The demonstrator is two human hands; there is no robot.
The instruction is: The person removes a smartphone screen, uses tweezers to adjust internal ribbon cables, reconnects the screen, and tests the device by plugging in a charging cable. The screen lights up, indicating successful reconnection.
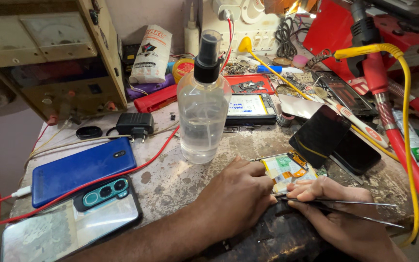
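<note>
While left hand [241,194] presses flat on opened phone [287,171] near front edge of table [180,182], we keep it pinned, fingers closed down over its left side. Right hand [338,206] pinches tweezers [338,204] in narrow grip, tips at phone's lower edge. We judge best to work tips shallow and level, clear of yellow-labelled battery, with slow pressure. Spray bottle [203,102] stands just behind; we keep elbows low.

White printed pouch [150,54] at bench back edge; lit white phone screen [246,105] behind clear bottle.
</note>
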